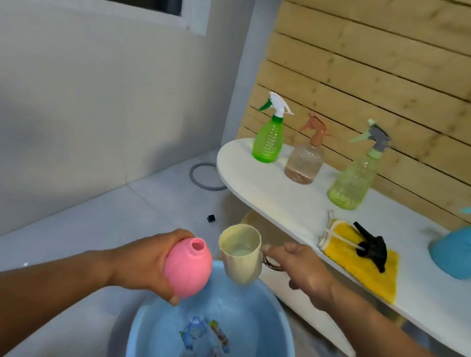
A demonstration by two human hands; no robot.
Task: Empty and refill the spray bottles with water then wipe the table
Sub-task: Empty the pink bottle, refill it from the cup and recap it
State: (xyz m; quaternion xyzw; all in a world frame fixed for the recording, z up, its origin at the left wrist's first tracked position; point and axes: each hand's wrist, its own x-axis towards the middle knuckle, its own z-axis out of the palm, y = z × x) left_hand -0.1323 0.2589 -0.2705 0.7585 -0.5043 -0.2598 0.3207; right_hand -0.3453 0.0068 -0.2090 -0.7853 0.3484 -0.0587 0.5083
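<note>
My left hand (142, 259) grips a pink bottle (188, 268) with its spray head off and its open mouth facing up. My right hand (303, 269) holds a cream cup (241, 252) by its handle, upright, with some water inside, just right of the pink bottle. Both hang over a blue basin (147, 337) with water in it. A black spray head (370, 245) lies on a yellow cloth (366, 267) on the white table (279, 202). On the table stand a green bottle (269, 136), a clear brown-topped bottle (306, 157), a pale green bottle (354, 176) and a blue bottle (467, 250).
A wooden slat wall (393, 64) backs the table. A grey ring (207, 176) and a small black cube (211, 218) lie on the white tiled floor beyond the table's rounded end. A cream container (250, 219) sits under the table.
</note>
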